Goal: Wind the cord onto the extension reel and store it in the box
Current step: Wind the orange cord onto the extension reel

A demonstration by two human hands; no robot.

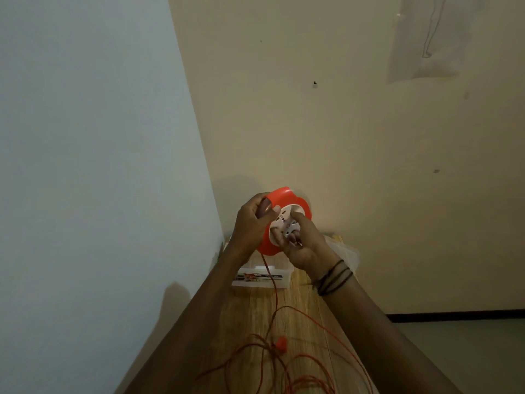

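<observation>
Above the table [298, 302], reel [284, 197] is held up in both hands: left hand [251, 220] fingers wrapped round the orange rim, right hand [304, 243] fingers curled on its white centre. Cord [274, 288] drops to loose loops and plug [281, 343] on the wood; box [261, 280] sits below, toward the wall. Most cord looks unwound. Keep light tension, lay turns evenly, shake out tangles before they reach the rim.
</observation>
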